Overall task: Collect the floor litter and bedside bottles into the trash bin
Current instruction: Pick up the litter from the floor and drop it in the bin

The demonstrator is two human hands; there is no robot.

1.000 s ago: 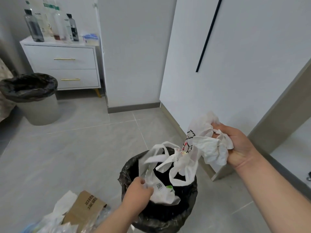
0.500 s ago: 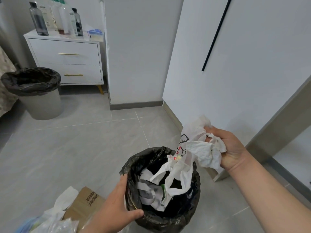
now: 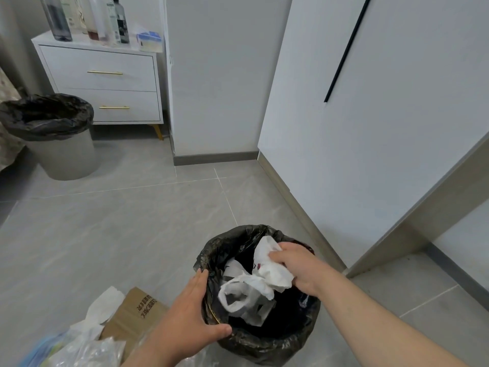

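At far left a grey round bin with a black liner point(image 3: 63, 154) stands well apart from the work. Behind it the clear and dark plastic bottles point(image 3: 87, 19) are untouched on the white two-drawer bedside table point(image 3: 105, 75). Low on the left, a torn brown cardboard piece point(image 3: 135, 311), a white crumpled tissue point(image 3: 104, 307) and some clear plastic wrappers point(image 3: 87, 350) lie on the grey tiled floor point(image 3: 105, 221), none of them collected yet.

A second ago the left hand point(image 3: 190, 321) was pushing a bag down inside the black-lined trash bin point(image 3: 264, 340). It has since come out and now lies spread against the near left rim. Its fingers point(image 3: 201, 276) are fairly straight and hold nothing, so it looks to be steadying the bin.

The bigger change is on the right. The right hand point(image 3: 299, 268) had held its crumpled white wad of tissue and thin plastic bag point(image 3: 272, 274) above and to the right of the bin, and has now lowered it into the mouth. Its fingers are curled tight around the wad, which sits inside the rim, its loose loops hanging lower in the bin. This load looks all but delivered and needs only a release. The floor pile and bottles remain.
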